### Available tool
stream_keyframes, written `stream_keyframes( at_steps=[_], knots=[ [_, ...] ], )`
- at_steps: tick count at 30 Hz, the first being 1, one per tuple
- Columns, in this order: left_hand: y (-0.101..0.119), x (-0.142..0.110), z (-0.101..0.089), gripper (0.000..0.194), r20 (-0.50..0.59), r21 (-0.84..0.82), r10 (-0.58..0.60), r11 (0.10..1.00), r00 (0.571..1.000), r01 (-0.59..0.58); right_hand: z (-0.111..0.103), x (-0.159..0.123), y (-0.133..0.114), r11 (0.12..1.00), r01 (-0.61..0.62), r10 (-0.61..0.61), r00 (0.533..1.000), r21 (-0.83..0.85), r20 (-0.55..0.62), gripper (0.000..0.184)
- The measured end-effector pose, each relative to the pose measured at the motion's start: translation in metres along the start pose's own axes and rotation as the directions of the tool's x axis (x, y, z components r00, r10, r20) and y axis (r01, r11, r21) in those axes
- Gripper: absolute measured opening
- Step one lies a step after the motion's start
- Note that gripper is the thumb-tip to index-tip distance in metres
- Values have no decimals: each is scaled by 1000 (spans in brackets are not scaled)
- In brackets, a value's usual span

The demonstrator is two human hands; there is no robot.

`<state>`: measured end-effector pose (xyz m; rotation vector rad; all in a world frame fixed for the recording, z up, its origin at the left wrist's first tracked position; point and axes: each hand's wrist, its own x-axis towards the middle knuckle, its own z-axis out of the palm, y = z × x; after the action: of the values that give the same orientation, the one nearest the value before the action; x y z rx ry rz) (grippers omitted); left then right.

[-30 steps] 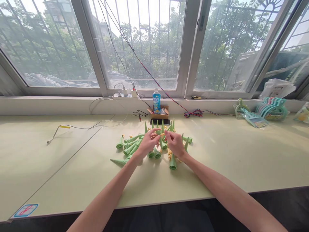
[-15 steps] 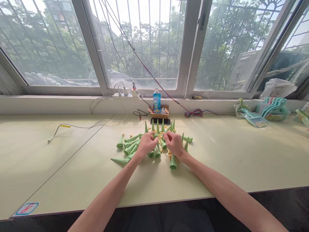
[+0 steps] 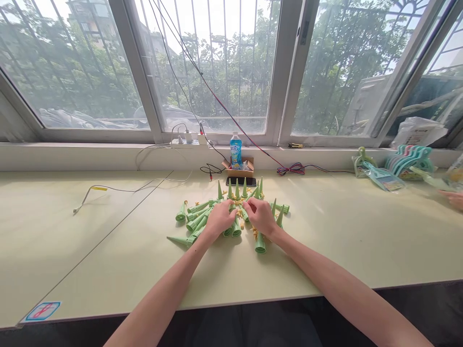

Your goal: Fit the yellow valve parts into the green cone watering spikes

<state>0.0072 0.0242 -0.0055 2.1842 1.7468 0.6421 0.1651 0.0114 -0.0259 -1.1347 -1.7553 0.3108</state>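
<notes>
Both my hands work close together over a pile of green plastic plant watering spikes (image 3: 198, 220) with small yellow valves. My left hand (image 3: 219, 216) has thumb and fingers bent together at the middle of the pile; what they grip is mostly hidden. Facing it, my right hand (image 3: 261, 215) pinches with thumb and index finger, on something too small to make out. Yellow valve pieces (image 3: 238, 203) show between the hands. Several spikes (image 3: 237, 189) stand point up behind them, and one spike (image 3: 260, 245) lies below my right wrist with its open end toward me.
Behind the pile lie a dark phone (image 3: 240, 181) and a small cardboard box (image 3: 249, 171) beside a blue bottle (image 3: 236, 152). Cables (image 3: 291, 168) run along the sill. Teal dustpan-like tools (image 3: 408, 161) sit at the right. Another person's hand (image 3: 453, 197) is at the right edge.
My fingers have shifted slightly; a green ring seen at my left fingertips no longer shows there. Another person's hand has come in at the right edge, and the plastic packaging there has moved.
</notes>
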Motion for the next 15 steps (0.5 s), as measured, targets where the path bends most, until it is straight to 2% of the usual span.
stream_keyframes(
  at_steps=[7,11,15],
  knots=[
    [-2,0,1,29,-88,-28,42,999,995,-45,0,0,3,995,55,-50,997,-88,54,28],
    [0,0,-1,22,-170,-101,73,991,983,-91,-1,-1,2,981,70,-45,989,-181,140,20],
    [1,0,-2,17,-187,-179,69,978,980,-103,-3,-2,1,962,85,-27,975,-260,220,13]
  ],
)
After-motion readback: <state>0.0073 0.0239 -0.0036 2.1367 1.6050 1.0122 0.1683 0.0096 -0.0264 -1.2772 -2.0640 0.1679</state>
